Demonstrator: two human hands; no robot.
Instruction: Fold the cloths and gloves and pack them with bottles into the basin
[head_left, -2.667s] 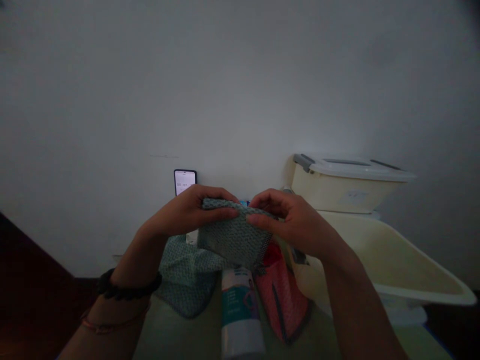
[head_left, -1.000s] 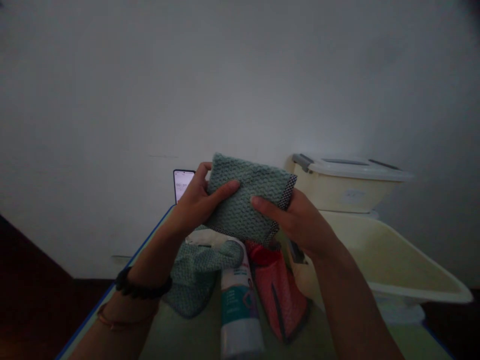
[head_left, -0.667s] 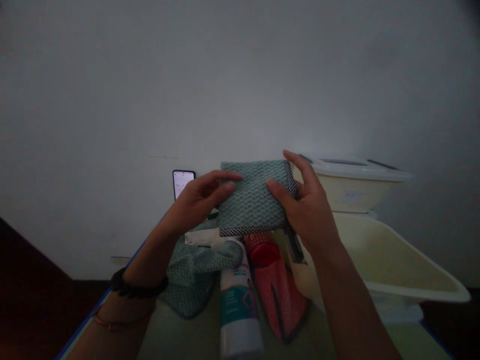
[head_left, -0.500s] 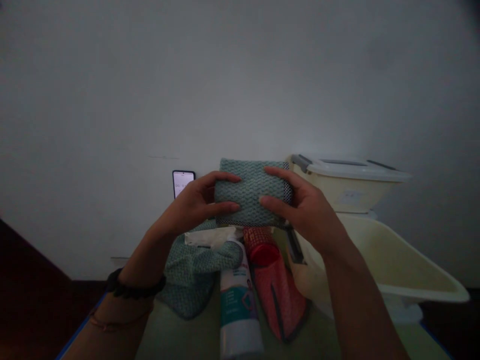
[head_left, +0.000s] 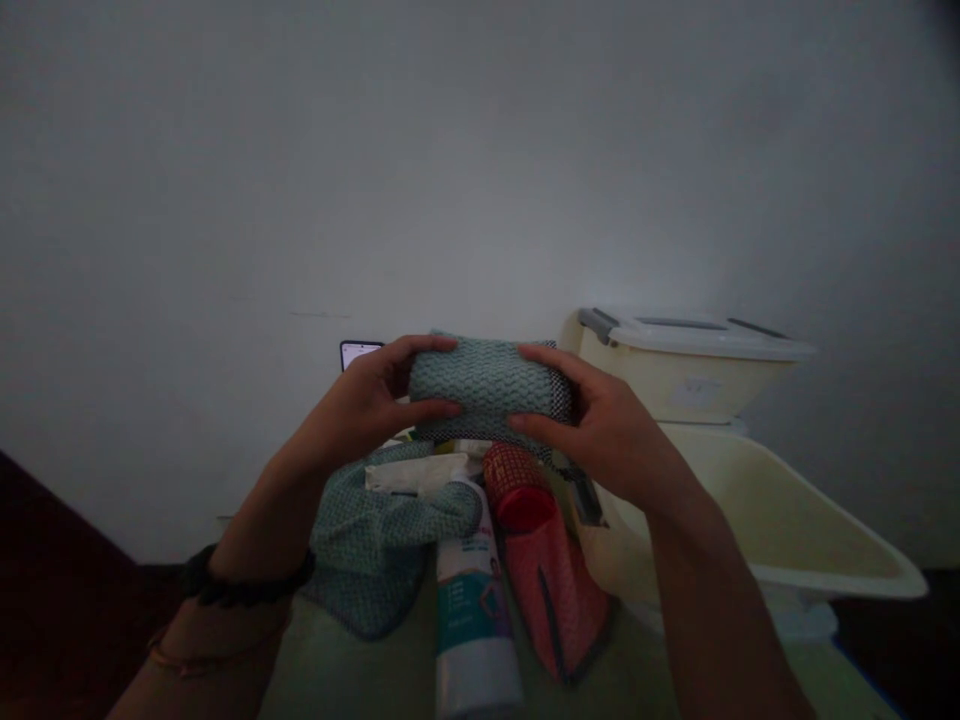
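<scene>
A light green textured cloth point(head_left: 487, 378), rolled or folded into a thick bundle with a dark checked edge, is held up between both hands. My left hand point(head_left: 382, 395) grips its left end, thumb in front and fingers over the top. My right hand point(head_left: 600, 410) clasps the right end the same way. Below it lie a green cloth point(head_left: 367, 540), a white and teal bottle point(head_left: 474, 610) on its side, a red patterned cylinder point(head_left: 519, 490) and a red cloth point(head_left: 559, 600) with a dark edge. Whether anything is inside the bundle is hidden.
To the right stands an open cream bin point(head_left: 795, 510). Behind it is a cream box point(head_left: 682, 375) with a white lid and grey latches. A phone point(head_left: 358, 352) leans at the wall, partly behind my left hand. A white strip point(head_left: 416, 473) lies on the green cloth.
Both hands have moved slightly left with the cloth bundle, and it looks rolled more tightly, with more of its checked edge showing. My left hand now covers more of the phone.
</scene>
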